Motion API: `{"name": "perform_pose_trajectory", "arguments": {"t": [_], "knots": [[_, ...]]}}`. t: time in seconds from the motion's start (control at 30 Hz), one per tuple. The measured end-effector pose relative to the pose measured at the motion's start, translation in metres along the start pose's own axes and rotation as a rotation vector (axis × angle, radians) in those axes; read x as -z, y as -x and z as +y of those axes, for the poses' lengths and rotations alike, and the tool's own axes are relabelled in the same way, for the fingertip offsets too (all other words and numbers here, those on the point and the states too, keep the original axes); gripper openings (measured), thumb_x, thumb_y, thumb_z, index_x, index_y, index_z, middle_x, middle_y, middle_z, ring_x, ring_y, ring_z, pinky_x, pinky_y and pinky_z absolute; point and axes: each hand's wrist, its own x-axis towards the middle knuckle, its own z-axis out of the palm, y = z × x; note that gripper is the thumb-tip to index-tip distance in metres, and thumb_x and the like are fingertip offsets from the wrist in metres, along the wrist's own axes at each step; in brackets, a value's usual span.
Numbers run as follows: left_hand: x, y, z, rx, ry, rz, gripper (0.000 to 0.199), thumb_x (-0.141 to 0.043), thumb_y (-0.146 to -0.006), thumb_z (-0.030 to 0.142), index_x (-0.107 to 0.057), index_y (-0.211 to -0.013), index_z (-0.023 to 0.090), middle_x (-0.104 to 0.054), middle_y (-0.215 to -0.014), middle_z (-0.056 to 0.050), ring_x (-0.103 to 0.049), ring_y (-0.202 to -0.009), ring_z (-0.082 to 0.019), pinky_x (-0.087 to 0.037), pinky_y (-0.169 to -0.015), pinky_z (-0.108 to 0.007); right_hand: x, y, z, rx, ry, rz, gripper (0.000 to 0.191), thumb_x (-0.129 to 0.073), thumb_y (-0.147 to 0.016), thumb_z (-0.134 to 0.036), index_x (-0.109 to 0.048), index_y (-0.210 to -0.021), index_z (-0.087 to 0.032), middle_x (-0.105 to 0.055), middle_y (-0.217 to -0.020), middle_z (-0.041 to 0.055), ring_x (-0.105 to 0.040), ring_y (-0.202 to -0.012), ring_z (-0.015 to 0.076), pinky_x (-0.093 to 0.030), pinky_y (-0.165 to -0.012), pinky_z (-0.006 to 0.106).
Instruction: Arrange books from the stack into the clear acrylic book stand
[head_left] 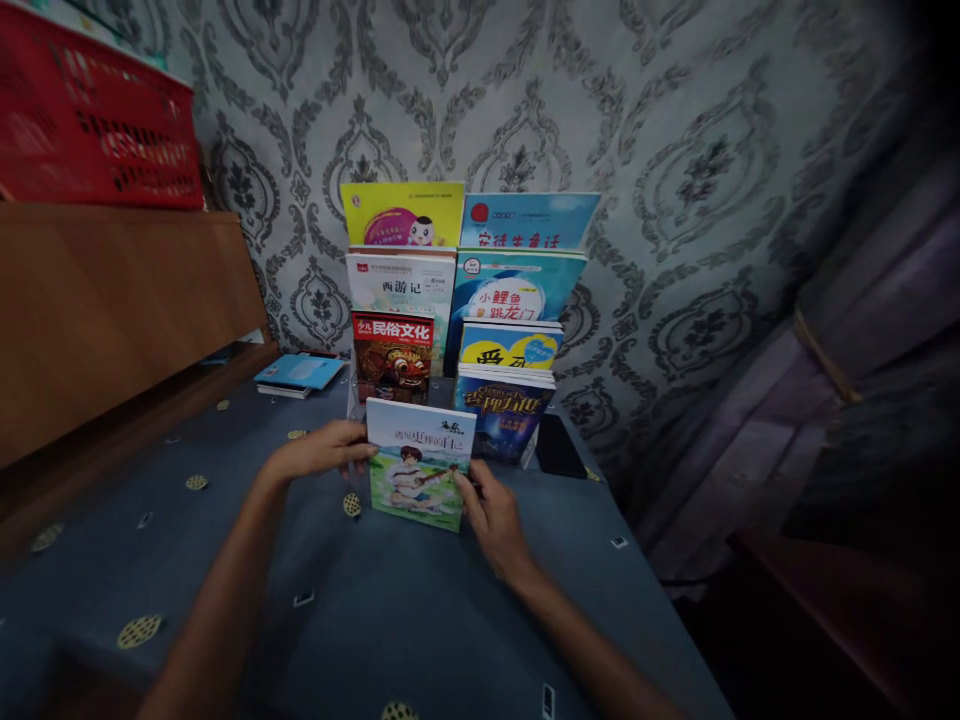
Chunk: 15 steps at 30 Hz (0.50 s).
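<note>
A book (416, 475) with a picture of a guitar player on green grass stands upright between my two hands, cover facing me. My left hand (326, 449) grips its left edge, with the thumb at the front. At the right edge my right hand (493, 515) is closed on it too, the thumb over the cover. Just behind stand tiered rows of books: a red-and-brown one (394, 355) at the left and a dark blue one (501, 415) at the right. Higher up are a white book (401, 285), a teal one (517, 285), a yellow one (405, 212) and a light blue one (529, 220).
Blue books (304, 372) lie stacked on the patterned tablecloth (300, 650) at the back left. A dark flat object (561, 447) lies right of the rack. A red basket (97, 120) sits on a wooden cabinet (127, 310); a curtain (780, 420) hangs at the right.
</note>
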Motion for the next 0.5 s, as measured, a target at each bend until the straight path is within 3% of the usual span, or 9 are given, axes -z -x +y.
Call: {"name": "perform_pose_trajectory", "arguments": {"t": [0.13,0.3,0.4,0.5], "knots": [[0.016,-0.005,0.010,0.037,0.036,0.028,0.018,-0.086,-0.059,0.029,-0.073,-0.067,0.020,-0.068,-0.062,-0.003,-0.063,-0.056,-0.018,-0.046,-0.040,-0.020,-0.011,-0.013,-0.003,0.012,0.010,0.005,0.024,-0.046,-0.101,-0.039,-0.059,-0.091,-0.021,-0.065,-0.081,0.0015,-0.061,-0.071,0.0164,-0.045,-0.062,0.023],[0.032,-0.006,0.016,-0.004,-0.088,0.078,0.015,-0.078,-0.071,0.030,-0.072,-0.079,0.019,-0.070,-0.074,-0.006,-0.066,-0.065,-0.019,-0.050,-0.047,-0.022,-0.018,-0.034,-0.007,0.081,0.043,0.049,0.023,-0.045,-0.100,-0.037,-0.056,-0.086,-0.022,-0.061,-0.075,-0.0008,-0.056,-0.067,0.0154,-0.042,-0.062,0.024],[0.037,-0.006,0.022,-0.108,-0.220,0.196,0.019,-0.070,-0.079,0.033,-0.070,-0.091,0.019,-0.071,-0.088,-0.007,-0.068,-0.071,-0.020,-0.053,-0.052,-0.025,-0.017,-0.055,-0.014,0.115,0.077,0.074,0.022,-0.046,-0.100,-0.036,-0.056,-0.085,-0.023,-0.060,-0.073,-0.0009,-0.057,-0.067,0.0161,-0.042,-0.064,0.025],[0.038,-0.011,0.029,-0.263,-0.300,0.414,0.020,-0.062,-0.084,0.031,-0.067,-0.100,0.019,-0.071,-0.095,-0.007,-0.068,-0.077,-0.020,-0.055,-0.060,-0.027,-0.016,-0.081,-0.026,0.195,0.095,0.131,0.020,-0.046,-0.100,-0.034,-0.060,-0.093,-0.022,-0.065,-0.081,0.0021,-0.061,-0.075,0.0180,-0.046,-0.071,0.028]]}}
